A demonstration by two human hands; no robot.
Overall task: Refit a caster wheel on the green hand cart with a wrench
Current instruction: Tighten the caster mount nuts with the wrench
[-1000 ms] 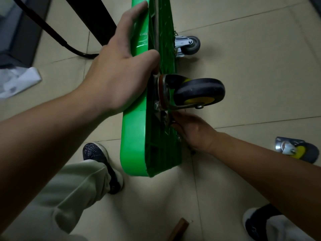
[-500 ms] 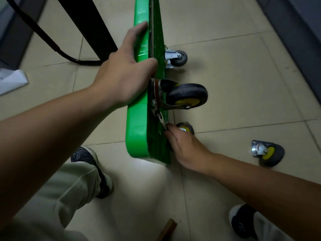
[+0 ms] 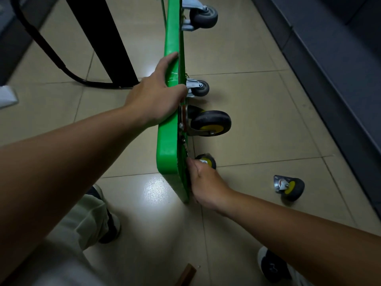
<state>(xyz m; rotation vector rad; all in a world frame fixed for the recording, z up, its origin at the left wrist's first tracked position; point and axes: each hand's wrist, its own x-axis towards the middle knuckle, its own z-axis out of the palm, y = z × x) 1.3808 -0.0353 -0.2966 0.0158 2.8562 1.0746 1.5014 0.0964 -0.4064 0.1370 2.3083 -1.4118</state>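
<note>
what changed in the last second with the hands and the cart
The right hand, gripping the wrench, slid down the underside of the green hand cart, away from the fitted caster wheel towards the cart's lower corner, uncovering a second yellow-hubbed wheel behind it. The view also pulled back. Unchanged: the left hand grips the cart's top edge, and the loose caster lies on the floor.

1. Green cart deck [image 3: 167, 141], on edge at centre frame: a wall between left floor and right.
2. Its right face: upper grey caster [image 3: 203, 16], small grey caster [image 3: 200, 88] and yellow-hubbed caster [image 3: 210, 123] jut rightward; the lower two are nearly touching.
3. Left hand [image 3: 156, 98] grips the top edge; right hand [image 3: 204, 186] is against the lower right face.
4. Loose caster [image 3: 288, 187], right of centre; bare tile lies between it and the deck.
5. Black frame [image 3: 103, 38], upper left; dark cabinet base [image 3: 329, 69], right edge.
6. Lower centre: bare tile; wooden block [image 3: 186, 274] at the bottom edge.
</note>
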